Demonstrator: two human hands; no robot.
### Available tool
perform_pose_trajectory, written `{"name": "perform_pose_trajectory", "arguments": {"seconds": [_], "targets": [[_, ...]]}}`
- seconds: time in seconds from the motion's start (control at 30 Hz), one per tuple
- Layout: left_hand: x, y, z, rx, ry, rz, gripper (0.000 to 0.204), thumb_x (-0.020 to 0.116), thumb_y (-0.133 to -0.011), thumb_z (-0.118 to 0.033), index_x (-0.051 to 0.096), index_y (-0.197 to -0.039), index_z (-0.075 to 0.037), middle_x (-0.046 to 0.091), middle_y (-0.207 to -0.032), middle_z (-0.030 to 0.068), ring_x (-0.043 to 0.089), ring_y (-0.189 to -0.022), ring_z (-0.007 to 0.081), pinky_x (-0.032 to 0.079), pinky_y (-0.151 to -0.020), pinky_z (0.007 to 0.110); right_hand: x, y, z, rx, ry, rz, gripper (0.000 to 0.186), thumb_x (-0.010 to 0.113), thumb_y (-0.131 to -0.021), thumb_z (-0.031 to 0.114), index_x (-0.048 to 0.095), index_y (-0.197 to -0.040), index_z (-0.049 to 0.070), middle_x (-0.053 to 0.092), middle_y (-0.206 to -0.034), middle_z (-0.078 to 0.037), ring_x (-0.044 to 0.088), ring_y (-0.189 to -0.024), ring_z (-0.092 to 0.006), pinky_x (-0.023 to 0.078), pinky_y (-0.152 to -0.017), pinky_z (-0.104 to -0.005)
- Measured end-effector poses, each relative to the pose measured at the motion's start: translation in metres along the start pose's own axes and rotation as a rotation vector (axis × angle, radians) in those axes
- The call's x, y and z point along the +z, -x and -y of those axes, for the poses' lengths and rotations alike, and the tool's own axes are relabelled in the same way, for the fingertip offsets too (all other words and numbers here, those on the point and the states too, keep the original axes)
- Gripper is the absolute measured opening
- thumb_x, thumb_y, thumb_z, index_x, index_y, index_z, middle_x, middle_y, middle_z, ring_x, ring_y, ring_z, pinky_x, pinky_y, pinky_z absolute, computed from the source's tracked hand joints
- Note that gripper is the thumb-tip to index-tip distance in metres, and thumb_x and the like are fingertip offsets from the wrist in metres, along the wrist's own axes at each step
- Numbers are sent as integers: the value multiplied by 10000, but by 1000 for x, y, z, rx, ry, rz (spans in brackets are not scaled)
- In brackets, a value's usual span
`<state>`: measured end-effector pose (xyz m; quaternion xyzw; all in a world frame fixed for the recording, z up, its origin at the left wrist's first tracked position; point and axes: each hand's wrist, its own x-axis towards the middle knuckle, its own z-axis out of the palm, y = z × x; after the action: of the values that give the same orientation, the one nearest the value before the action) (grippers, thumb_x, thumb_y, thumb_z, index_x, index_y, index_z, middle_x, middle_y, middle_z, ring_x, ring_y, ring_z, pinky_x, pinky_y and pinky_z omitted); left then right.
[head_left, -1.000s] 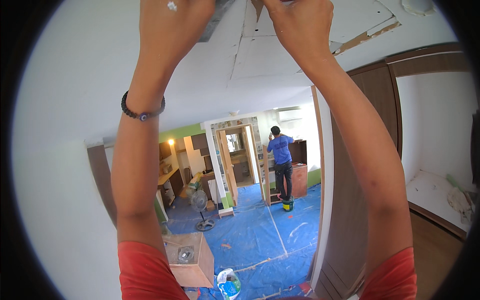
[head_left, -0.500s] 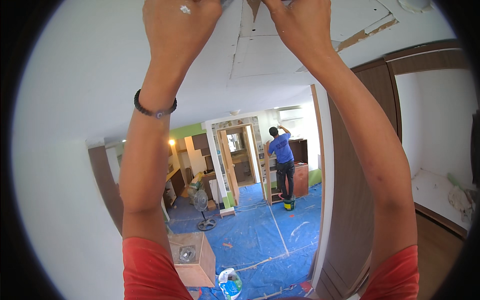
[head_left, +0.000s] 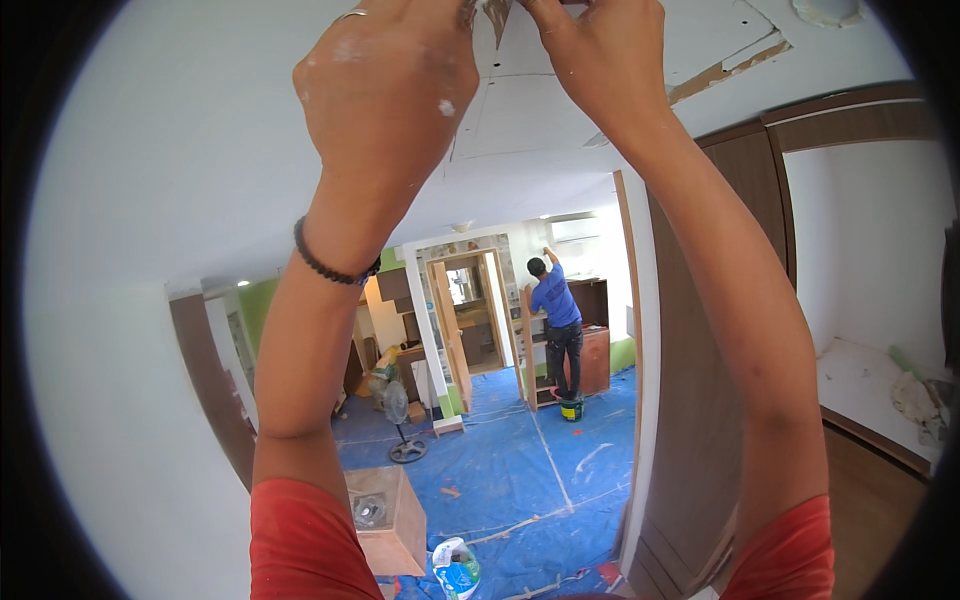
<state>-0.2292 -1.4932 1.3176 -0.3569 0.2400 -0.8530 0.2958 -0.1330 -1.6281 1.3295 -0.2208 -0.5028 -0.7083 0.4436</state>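
Both my arms reach up to the white ceiling (head_left: 540,110). My left hand (head_left: 390,95), with a ring, white smears and a dark beaded bracelet (head_left: 325,262) at its wrist, is closed, knuckles toward me. What it grips is hidden. My right hand (head_left: 605,55) is curled beside it, thumb toward the left hand; its fingertips are partly cut off by the upper edge, and I cannot make out what they hold. Between the hands shows a brownish, pointed patch (head_left: 496,22) at the ceiling, too little visible to name.
A ceiling cut-out (head_left: 725,72) lies to the right, above a dark wood wardrobe (head_left: 715,350). Below are blue floor sheeting (head_left: 500,480), a wooden box (head_left: 395,540), a white bucket (head_left: 457,570) and a fan (head_left: 398,405). Farther off, a person (head_left: 556,310) stands on a bucket (head_left: 571,409).
My left hand has moved down and right, closer to the right hand, showing more of its back. My right hand has barely moved. The view has shifted slightly.
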Motion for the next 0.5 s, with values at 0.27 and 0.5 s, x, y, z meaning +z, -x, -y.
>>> {"name": "perform_pose_trajectory", "arguments": {"seconds": [0.27, 0.5], "targets": [[-4, -3, 10, -504, 577, 104, 194, 713, -922, -134, 728, -901, 58, 677, -698, 46, 571, -618, 81, 455, -571, 263, -1, -10, 36, 289, -8, 61, 338, 693, -961, 217, 702, -821, -91, 694, -647, -178, 680, -592, -227, 512, -574, -360], [10, 9, 36, -509, 803, 74, 200, 714, -930, -139, 724, -909, 59, 684, -718, 33, 563, -640, 70, 449, -583, 251, 12, -6, 22, 112, 158, -19, 263, 672, -961, 160, 704, -869, -84, 714, -712, -178, 690, -649, -221, 535, -643, -354]]}}
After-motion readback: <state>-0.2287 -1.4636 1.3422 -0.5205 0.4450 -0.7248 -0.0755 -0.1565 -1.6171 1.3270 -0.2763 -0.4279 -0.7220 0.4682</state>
